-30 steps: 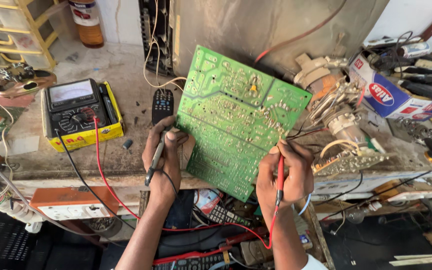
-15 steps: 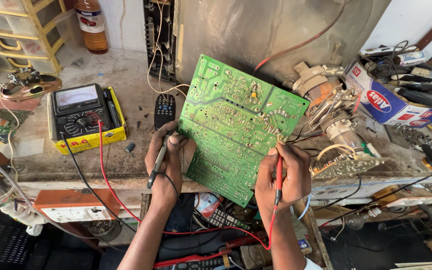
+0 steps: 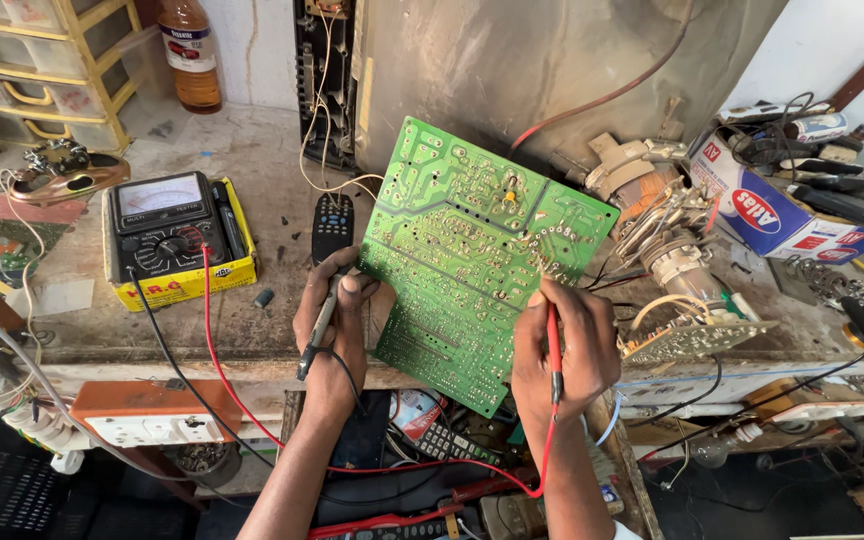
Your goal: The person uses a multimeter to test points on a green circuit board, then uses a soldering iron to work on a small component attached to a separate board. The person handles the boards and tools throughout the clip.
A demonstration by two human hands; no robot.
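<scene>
A large green circuit board (image 3: 467,250) stands tilted at the bench's front edge, solder side towards me. My left hand (image 3: 337,325) grips its left edge and holds a black test probe (image 3: 318,325) along the fingers. My right hand (image 3: 562,345) holds a red test probe (image 3: 553,345), its tip near the board's right side. Red and black leads run from the probes to an analogue multimeter (image 3: 167,230) in a yellow case at the left.
A black remote control (image 3: 332,226) lies behind my left hand. Yellow drawers (image 3: 47,60) and a brown bottle (image 3: 192,55) stand at the back left. Coils, a small board (image 3: 697,335) and a carton (image 3: 782,210) crowd the right. An orange socket strip (image 3: 147,415) hangs below the bench.
The view has shifted slightly, so the bench sits lower and to the right in the picture. Both hands keep their grip on probes and board, with the red probe tip still by the board's right side.
</scene>
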